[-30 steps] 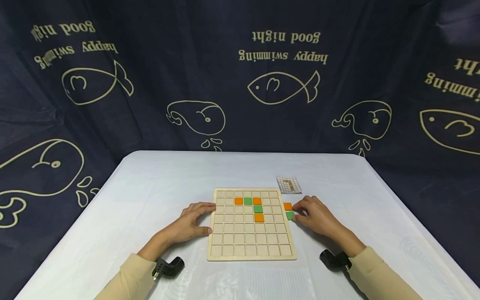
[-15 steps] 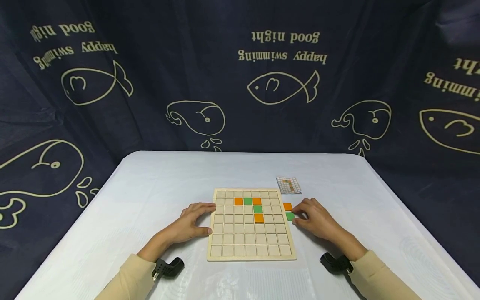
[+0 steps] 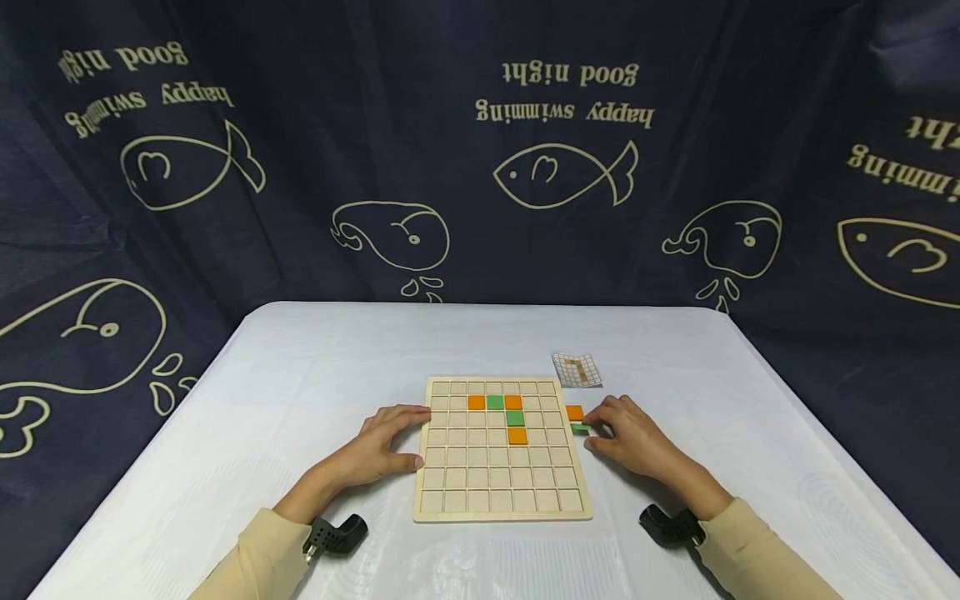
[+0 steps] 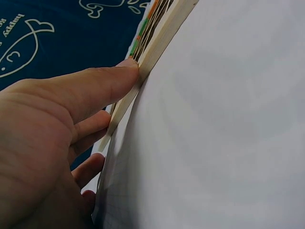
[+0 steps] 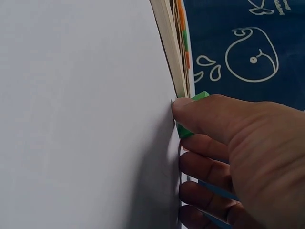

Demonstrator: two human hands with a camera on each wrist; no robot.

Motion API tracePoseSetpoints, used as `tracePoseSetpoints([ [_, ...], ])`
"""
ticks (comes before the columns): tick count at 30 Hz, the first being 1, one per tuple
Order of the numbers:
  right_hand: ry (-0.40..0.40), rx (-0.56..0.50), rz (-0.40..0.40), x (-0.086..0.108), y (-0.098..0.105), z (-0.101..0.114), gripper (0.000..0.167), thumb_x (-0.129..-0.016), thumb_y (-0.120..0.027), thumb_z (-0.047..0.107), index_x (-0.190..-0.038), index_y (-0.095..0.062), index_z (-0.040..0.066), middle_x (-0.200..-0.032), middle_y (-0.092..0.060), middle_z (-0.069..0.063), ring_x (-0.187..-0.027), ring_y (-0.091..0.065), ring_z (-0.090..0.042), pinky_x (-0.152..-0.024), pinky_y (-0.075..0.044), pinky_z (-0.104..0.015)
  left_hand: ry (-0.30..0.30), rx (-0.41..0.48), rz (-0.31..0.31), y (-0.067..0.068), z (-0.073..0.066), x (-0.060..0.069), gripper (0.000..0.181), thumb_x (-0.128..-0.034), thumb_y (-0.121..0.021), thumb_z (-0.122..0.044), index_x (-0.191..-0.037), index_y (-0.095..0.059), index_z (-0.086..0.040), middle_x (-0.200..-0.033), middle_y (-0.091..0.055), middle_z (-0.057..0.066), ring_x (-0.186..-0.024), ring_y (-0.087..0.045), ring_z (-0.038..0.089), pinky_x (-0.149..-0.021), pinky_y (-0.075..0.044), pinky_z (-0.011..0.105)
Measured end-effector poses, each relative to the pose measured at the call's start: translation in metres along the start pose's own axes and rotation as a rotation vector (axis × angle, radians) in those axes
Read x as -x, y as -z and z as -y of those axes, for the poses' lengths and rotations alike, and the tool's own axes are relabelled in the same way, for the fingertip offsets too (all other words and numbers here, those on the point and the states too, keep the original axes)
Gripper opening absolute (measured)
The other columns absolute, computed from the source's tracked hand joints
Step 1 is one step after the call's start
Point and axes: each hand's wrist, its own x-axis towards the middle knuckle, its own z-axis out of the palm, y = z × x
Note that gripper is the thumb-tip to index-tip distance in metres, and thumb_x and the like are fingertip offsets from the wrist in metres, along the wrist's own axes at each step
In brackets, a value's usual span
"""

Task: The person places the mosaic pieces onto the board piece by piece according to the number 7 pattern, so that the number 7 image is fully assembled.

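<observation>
A pale wooden grid board [image 3: 480, 479] lies flat on the table. Three orange and two green square tiles sit in its cells, forming a bent line. My left hand [image 3: 382, 446] touches the board's left edge with thumb and fingertips, the fingers fairly straight; the left wrist view shows the thumb [image 4: 102, 88] against the edge. Beside the board's right edge, my right hand [image 3: 630, 433] pinches a green tile [image 3: 580, 429], which is tipped up. In the right wrist view this green tile [image 5: 186, 132] shows partly behind the thumb. A loose orange tile [image 3: 574, 412] lies just beyond it.
A small paper card [image 3: 577, 370] printed with a coloured grid pattern lies past the board's far right corner. White cloth covers the table [image 3: 337, 342]. A dark curtain [image 3: 465, 250] with fish and whale drawings hangs behind it.
The green tile by my right hand lay flat before and is now tilted up between thumb and fingers. My left hand and the board stay in place.
</observation>
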Motion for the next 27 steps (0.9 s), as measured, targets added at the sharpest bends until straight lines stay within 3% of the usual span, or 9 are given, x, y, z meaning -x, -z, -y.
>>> tracePoseSetpoints([
  [20, -0.014, -0.037, 0.001, 0.0004, 0.0002, -0.0004, 0.02, -0.076, -0.076, 0.02, -0.094, -0.071, 0.012, -0.09, -0.06, 0.005, -0.082, -0.043, -0.008, -0.071, -0.041, -0.028, -0.016, 0.007, -0.006, 0.0011, -0.0025, 0.0013, 0.063, -0.0793, -0.073, -0.026, -0.136, -0.05, -0.011, -0.147, -0.041, 0.004, -0.136, -0.032, 0.031, -0.107, -0.021, 0.056],
  [27, -0.001, -0.039, -0.03, 0.0007, 0.0024, 0.0022, 0.021, -0.077, -0.076, 0.02, -0.095, -0.071, 0.012, -0.091, -0.061, 0.005, -0.083, -0.046, -0.008, -0.073, -0.044, -0.03, -0.015, 0.001, -0.007, 0.0005, -0.0014, 0.0015, 0.063, -0.0798, -0.073, -0.027, -0.136, -0.049, -0.012, -0.147, -0.041, 0.002, -0.136, -0.031, 0.03, -0.107, -0.021, 0.055],
])
